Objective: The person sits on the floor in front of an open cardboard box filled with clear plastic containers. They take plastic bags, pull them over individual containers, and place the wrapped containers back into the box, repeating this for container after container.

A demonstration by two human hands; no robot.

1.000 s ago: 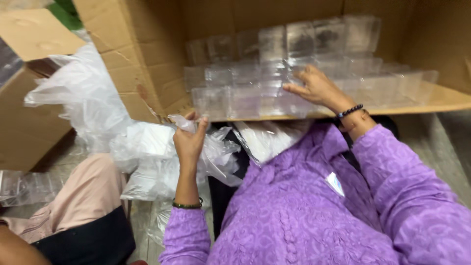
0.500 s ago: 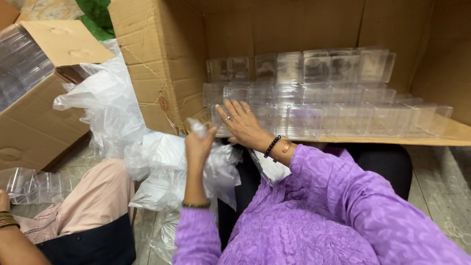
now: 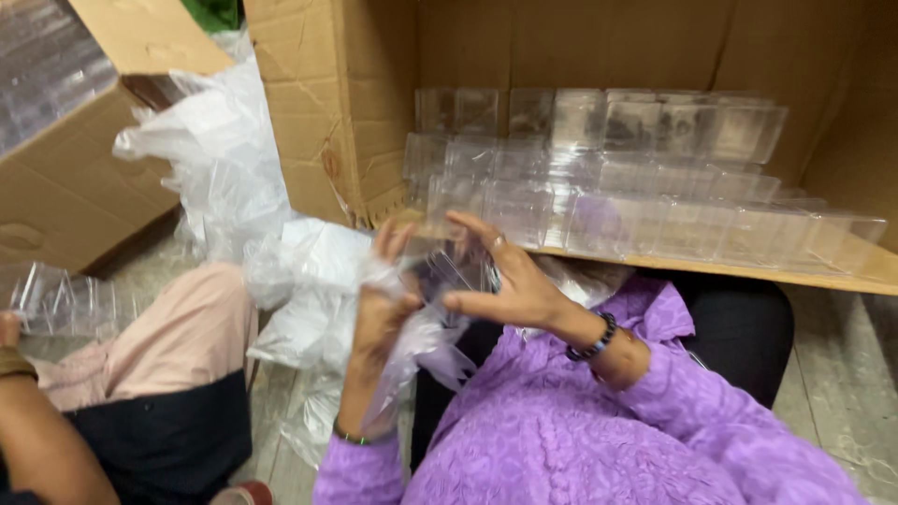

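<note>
**Clear box held in both hands in front of open carton**

Item 1. Left hand [image 3: 385, 313]: fingers curled around a small clear plastic box [image 3: 447, 273] together with a thin plastic bag [image 3: 412, 351] that hangs down from the palm. Grip closed on box and bag.

Item 2. Right hand [image 3: 505, 281]: fingers spread over the box's right and upper faces, thumb beneath; grasping the same box. A dark bead bracelet [image 3: 595, 339] sits on the wrist.

Item 3. Location of box: above the lap, just in front of the lower lip of the large cardboard carton [image 3: 327, 112], apart from the stock inside.

Item 4. Stacked clear boxes [image 3: 617, 178]: rows fill the carton, the front row reaching its lower edge [image 3: 730, 269]. The carton's left wall stands close behind the left hand; little room there.

Item 5. Crumpled plastic bags [image 3: 234, 178]: heaped left of the carton, touching the left forearm's side. Open floor [image 3: 842, 374] lies to the right.

Item 6. Second cardboard box [image 3: 84, 178], far left; a neighbouring person's knee [image 3: 178, 327] near the left elbow.

Change since earlier frame: the right hand, then resting on the front row in the carton, has come back to meet the left; the box is now between both hands.
</note>
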